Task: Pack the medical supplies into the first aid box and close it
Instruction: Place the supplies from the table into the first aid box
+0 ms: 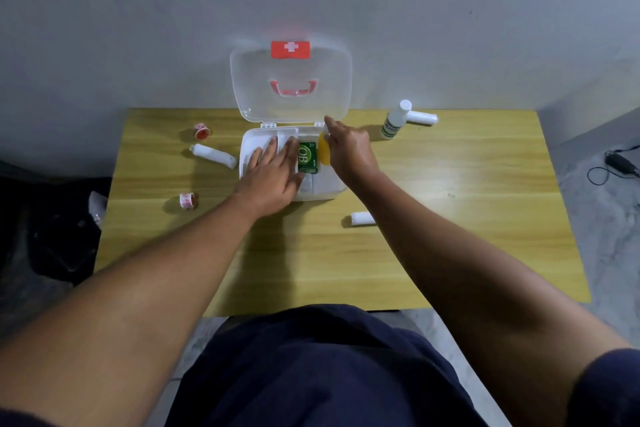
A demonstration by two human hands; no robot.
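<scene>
I'm mid-packing: the first aid box (322, 189) sits open on the desk (450, 218), lid (291, 80) upright against the wall. My left hand (273, 170) lies spread flat over the box's left side, steadying it. My right hand (349, 149) pinches a yellow bottle (324, 152), lowering it beside the green packet (307, 158) already inside. Next I judge it needs seating, then I'd fetch the bandage rolls (213, 155), tape rolls (202, 131) and white bottle (394, 121) lying around the box.

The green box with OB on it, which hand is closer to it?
Left. The left hand lies flat with fingertips touching the green box; the right hand holds a yellow item just beside it.
</scene>
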